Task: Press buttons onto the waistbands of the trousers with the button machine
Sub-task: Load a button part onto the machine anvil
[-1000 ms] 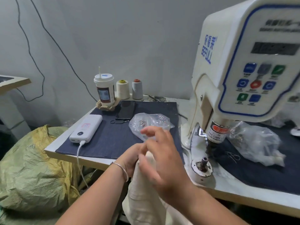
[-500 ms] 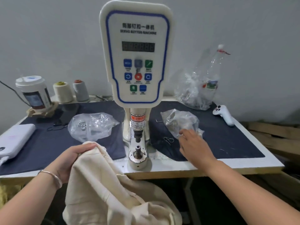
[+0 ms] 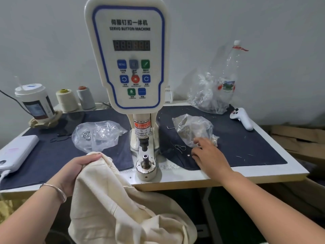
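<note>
The button machine stands upright at the middle of the table, its white control panel facing out and its round lower die sitting at the table's front edge. Left of the die and a little nearer the front, the left hand grips a bunched fold of the cream trousers, fingers curled over the top of the cloth; the rest of the fabric hangs down below the table edge, in front of the machine and not yet on the die. To the right of the machine, the right hand reaches onto the dark mat, fingers spread and relaxed, the fingertips at the near edge of a crumpled clear bag; I cannot tell whether they have pinched anything. A second clear bag holding small metal pieces lies left of the machine, just behind the left hand.
</note>
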`<action>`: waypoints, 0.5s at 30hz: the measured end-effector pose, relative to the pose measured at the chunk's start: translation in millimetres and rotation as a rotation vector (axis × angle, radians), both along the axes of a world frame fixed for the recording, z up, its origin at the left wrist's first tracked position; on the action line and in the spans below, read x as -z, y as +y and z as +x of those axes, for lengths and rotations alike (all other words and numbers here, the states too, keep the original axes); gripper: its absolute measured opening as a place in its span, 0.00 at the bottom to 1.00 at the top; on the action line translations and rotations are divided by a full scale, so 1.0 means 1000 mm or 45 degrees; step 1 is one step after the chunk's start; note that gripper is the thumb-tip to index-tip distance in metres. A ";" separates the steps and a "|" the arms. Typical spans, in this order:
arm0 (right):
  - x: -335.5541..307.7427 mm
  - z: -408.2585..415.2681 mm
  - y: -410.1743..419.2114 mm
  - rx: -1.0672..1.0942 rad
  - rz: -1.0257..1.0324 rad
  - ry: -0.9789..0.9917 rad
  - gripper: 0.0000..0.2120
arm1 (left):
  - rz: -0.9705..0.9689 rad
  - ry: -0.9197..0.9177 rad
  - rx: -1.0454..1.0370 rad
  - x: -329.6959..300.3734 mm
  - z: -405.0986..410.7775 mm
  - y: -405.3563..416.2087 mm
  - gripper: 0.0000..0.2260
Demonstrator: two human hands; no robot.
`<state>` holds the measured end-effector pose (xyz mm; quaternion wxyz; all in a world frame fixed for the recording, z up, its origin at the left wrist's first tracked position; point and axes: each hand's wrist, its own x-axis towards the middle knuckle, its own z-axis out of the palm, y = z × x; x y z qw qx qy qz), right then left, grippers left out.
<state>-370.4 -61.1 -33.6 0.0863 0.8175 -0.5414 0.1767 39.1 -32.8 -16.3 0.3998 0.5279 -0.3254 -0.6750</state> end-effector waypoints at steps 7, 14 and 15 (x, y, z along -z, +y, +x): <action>0.002 0.007 -0.005 0.213 0.227 -0.664 0.07 | -0.004 -0.009 0.014 -0.001 -0.002 0.000 0.17; 0.005 0.017 -0.009 0.262 0.205 -0.653 0.03 | -0.035 0.017 0.013 -0.004 -0.006 0.003 0.14; 0.005 0.017 -0.008 0.263 0.201 -0.654 0.03 | -0.038 0.017 0.010 -0.004 -0.006 0.003 0.14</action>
